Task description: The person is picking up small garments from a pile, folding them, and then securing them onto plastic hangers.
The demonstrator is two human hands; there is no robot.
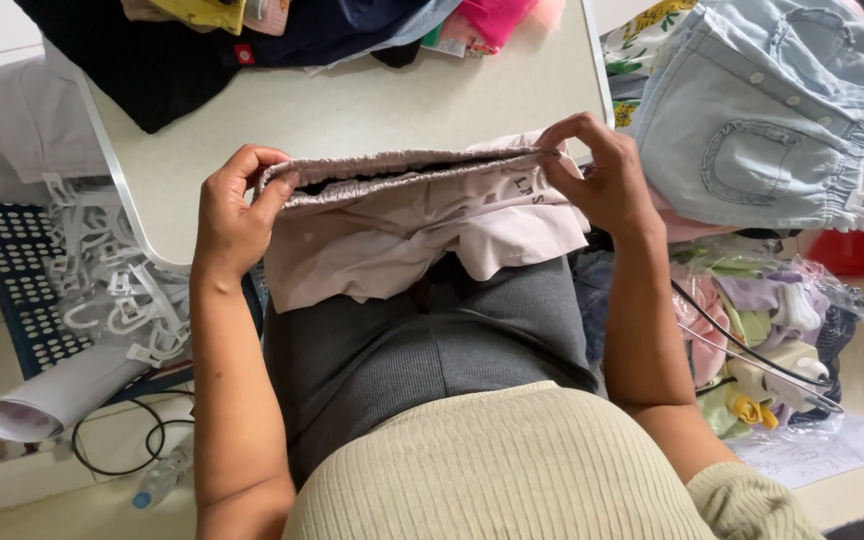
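Both hands pinch the gathered waistband: your left hand [232, 215] grips its left end, your right hand [592, 175] its right. The pink garment [422, 230] hangs stretched over your lap at the table's [372, 110] near edge, not yet folded. Denim clothes [762, 110] pile right.

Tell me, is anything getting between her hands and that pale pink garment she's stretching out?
Nothing visible does. The left hand and the right hand each pinch an end of the pale pink garment at its gathered waistband, held taut above the lap at the table edge.
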